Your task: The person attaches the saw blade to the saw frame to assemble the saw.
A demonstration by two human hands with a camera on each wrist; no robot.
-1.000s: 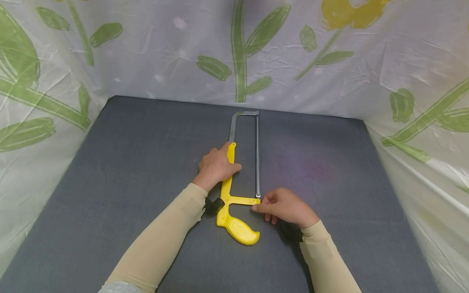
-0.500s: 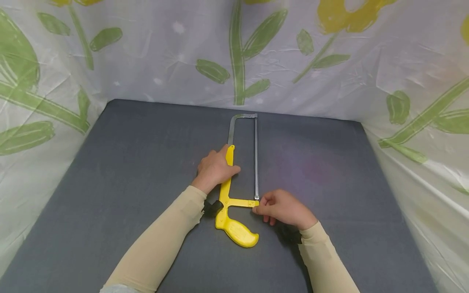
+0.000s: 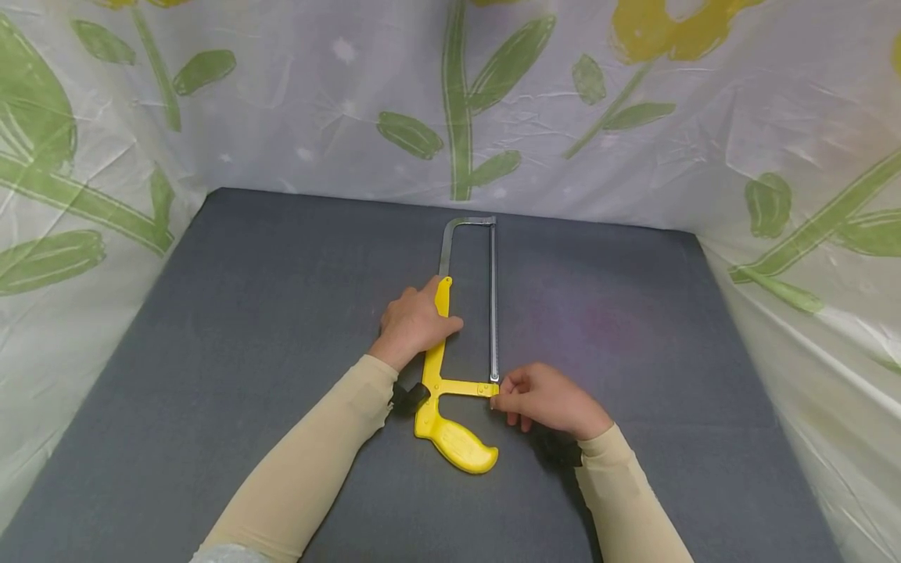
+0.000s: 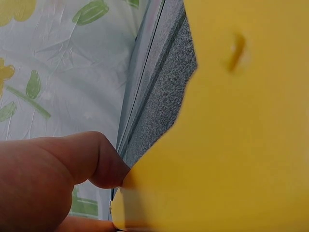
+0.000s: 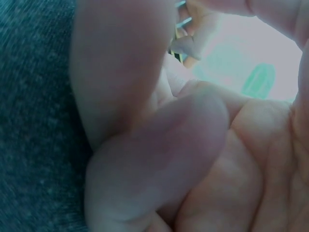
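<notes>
Gripping this yellow hacksaw [image 3: 433,360] with left hand [image 3: 414,320] fingers, right hand [image 3: 552,397] pinching its crosspiece [image 3: 463,388] end, kinda blocking it; grey desk [image 3: 303,266], flowery sheet [image 3: 296,117] behind.

Left arm [image 3: 306,457] reaches farther forward; right arm [image 3: 629,496] angles inward, fingers [image 5: 159,164] curled.

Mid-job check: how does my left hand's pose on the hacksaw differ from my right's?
Place: the left hand lies across the long yellow bar; the right hand is at the free end of the yellow crossbar.
Fingers: the left hand's thumb reaches over the bar toward the blade; the right hand's fingers are curled in.
Shared: both emerge from beige sleeves.
</notes>
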